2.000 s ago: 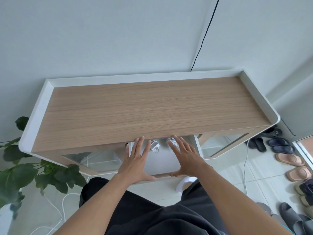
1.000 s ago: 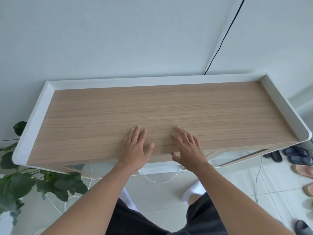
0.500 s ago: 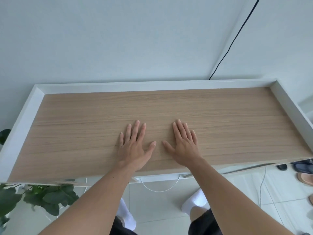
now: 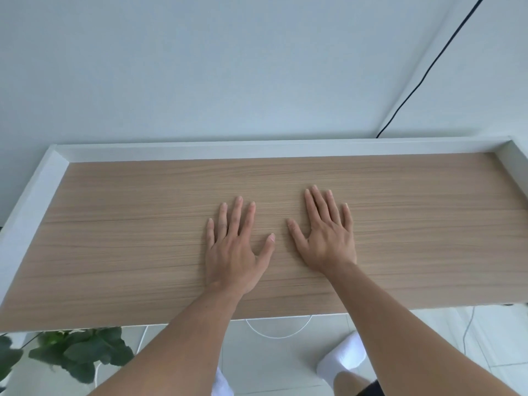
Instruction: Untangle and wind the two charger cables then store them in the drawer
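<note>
My left hand (image 4: 233,247) lies flat, palm down, on the wooden top of the cabinet (image 4: 120,230), fingers straight and spread. My right hand (image 4: 325,232) lies flat beside it, a little farther back, also holding nothing. The drawer and the two charger cables are hidden under the cabinet top. Only the top's front edge shows below my wrists.
A raised white rim (image 4: 200,151) runs round the back and sides of the top. A black wire (image 4: 428,70) runs down the wall at the back right. On the tiled floor are a white cord loop (image 4: 278,334) and a green plant (image 4: 77,352) at the left.
Two seconds ago both hands pressed the front of the open drawer with the wound cables inside. The drawer went in, and both hands moved up to rest flat on the cabinet top.
</note>
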{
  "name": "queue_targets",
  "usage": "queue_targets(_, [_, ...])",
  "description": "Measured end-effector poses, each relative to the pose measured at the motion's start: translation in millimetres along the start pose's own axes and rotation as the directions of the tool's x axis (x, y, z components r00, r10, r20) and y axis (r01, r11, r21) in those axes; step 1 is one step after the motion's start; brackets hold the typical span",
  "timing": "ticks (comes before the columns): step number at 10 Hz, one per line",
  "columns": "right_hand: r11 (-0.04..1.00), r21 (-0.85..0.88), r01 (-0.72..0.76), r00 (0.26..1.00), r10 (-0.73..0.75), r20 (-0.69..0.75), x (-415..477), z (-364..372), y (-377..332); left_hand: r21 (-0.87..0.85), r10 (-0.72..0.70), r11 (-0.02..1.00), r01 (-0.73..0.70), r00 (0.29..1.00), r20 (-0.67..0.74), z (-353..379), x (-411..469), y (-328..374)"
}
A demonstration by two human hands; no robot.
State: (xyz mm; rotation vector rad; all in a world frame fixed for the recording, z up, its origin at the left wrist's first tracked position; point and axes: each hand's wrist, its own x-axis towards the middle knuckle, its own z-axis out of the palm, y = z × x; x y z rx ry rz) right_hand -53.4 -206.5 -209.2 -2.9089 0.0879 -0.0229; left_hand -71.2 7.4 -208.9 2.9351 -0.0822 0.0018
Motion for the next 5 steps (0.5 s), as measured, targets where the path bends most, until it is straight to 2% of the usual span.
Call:
queue_targets(3, [1.0,-0.012,-0.001,1.0,0.001,0.029,-1.0,-2.0,2.8,-0.004,0.005,1.0,-0.005,1.0,-0.011,1.0,1.8,0.1])
queue_targets(4, [0.985,0.149,-0.086,0.989,0.067,0.129,1.4,-9.4,-9.0,-0.001,0.0,1.0,0.0,1.0,-0.022,1.7,1.9,-0.2])
queue_targets(5, [0.647,0.716,-0.262,0.955,0.07,0.287,-5.8,-74.1,-27.5,0.002,0.007,1.0,-0.007,0.999,-0.042,1.4,2.1,0.4])
